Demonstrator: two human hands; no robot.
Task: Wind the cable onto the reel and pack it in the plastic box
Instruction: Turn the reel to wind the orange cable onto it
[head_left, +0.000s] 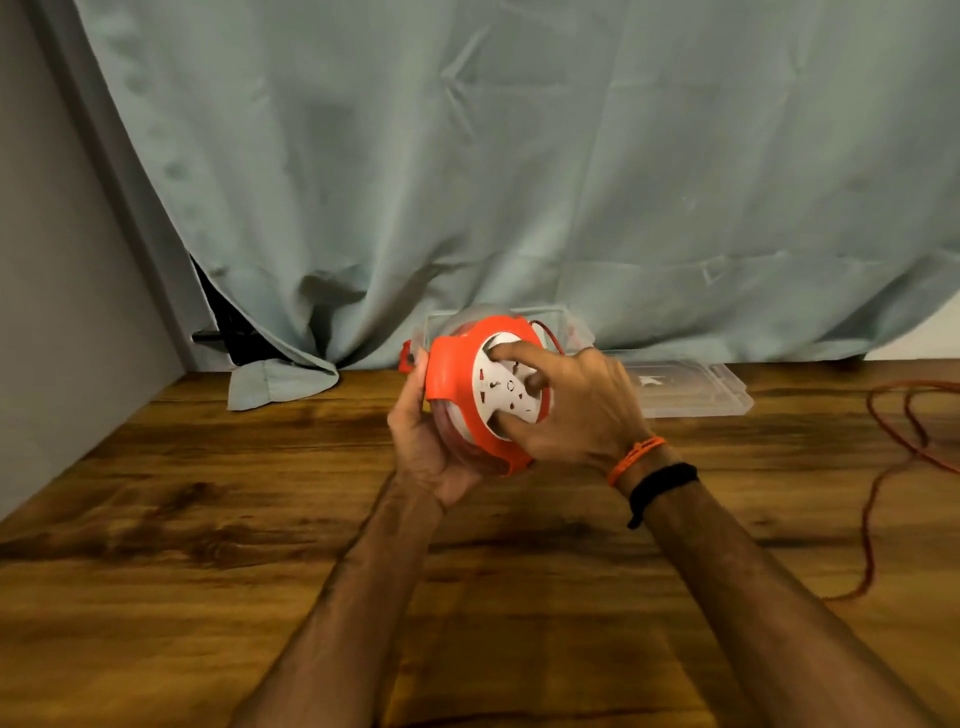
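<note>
We held the reel (485, 395) above the table (208, 571), our left hand (426, 447) cupped around its body, our right hand (576, 410) pressing curled fingers onto its white face. Winding well probably meant steady turns while the loose cable (893, 441) fed in untangled from our right. The plastic box (566, 325) waited open behind, its lid (691, 387) alongside.

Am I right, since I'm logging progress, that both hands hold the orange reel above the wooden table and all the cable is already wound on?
Not quite. The head view shows the left hand and right hand holding the orange reel above the wooden table, but the cable is not all wound on: a long loose stretch lies on the table at the right.
</note>
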